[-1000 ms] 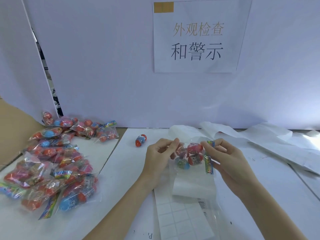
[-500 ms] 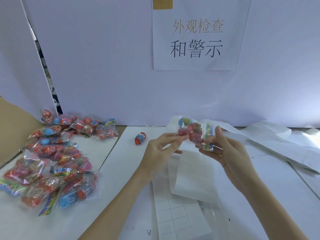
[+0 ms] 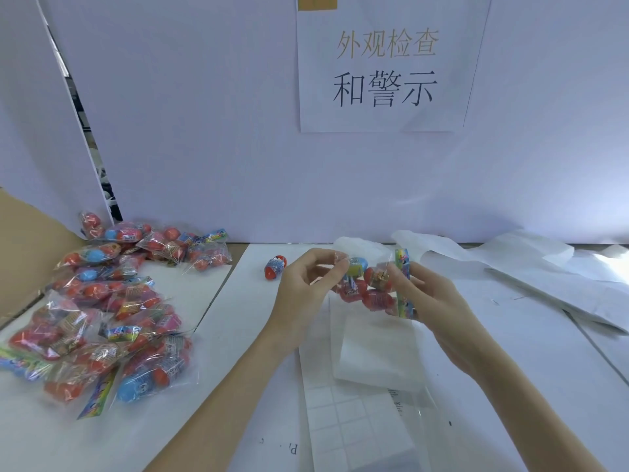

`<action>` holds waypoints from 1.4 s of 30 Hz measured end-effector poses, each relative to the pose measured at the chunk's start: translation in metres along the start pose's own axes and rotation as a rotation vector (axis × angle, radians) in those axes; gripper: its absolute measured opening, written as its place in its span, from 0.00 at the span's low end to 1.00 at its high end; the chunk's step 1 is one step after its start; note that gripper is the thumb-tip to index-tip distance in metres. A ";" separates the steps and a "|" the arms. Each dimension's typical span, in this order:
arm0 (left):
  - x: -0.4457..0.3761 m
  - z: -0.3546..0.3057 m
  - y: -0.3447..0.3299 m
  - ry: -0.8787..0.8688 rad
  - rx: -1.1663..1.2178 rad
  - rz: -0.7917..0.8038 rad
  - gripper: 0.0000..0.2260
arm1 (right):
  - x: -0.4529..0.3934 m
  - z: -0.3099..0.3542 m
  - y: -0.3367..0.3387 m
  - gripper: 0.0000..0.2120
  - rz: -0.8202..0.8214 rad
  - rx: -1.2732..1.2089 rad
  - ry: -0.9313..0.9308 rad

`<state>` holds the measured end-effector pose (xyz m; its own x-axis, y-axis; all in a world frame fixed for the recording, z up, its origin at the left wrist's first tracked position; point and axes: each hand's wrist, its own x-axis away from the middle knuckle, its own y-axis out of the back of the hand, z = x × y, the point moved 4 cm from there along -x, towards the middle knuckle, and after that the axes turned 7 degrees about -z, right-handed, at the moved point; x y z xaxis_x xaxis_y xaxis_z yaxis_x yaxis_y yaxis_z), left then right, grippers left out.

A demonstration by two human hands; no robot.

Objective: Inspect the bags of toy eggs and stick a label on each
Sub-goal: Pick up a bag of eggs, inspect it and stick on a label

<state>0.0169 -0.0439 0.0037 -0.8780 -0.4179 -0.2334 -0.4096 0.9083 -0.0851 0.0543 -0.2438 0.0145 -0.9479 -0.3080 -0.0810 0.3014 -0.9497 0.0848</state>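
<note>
A clear bag of toy eggs, red ones and a blue-yellow one, hangs above the middle of the white table. My left hand pinches its left corner. My right hand grips its right side by the colourful header card. A sheet of white labels lies flat on the table just below my hands. On the left lies a pile of several more bags of toy eggs.
One loose red and blue egg lies on the table left of my left hand. Crumpled white backing paper spreads at the back right. A paper sign hangs on the white wall behind. Brown cardboard sits far left.
Both hands turned the bag over: it rose from table height toward the wall, then came back down a little and faces me with another side. The pile has not moved.
</note>
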 end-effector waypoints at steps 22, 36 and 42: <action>-0.003 0.011 0.002 0.069 0.023 -0.214 0.14 | 0.002 0.000 -0.010 0.10 0.018 -0.119 -0.040; 0.004 0.006 -0.014 0.008 -0.106 0.089 0.17 | 0.001 -0.004 -0.003 0.12 -0.027 -0.208 -0.088; 0.006 -0.001 -0.013 -0.075 -0.102 0.174 0.13 | 0.003 -0.004 -0.006 0.14 0.077 -0.219 -0.140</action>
<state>0.0170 -0.0581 0.0039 -0.9184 -0.2488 -0.3076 -0.2798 0.9582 0.0603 0.0500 -0.2390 0.0098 -0.9216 -0.3838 0.0573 0.3740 -0.9179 -0.1323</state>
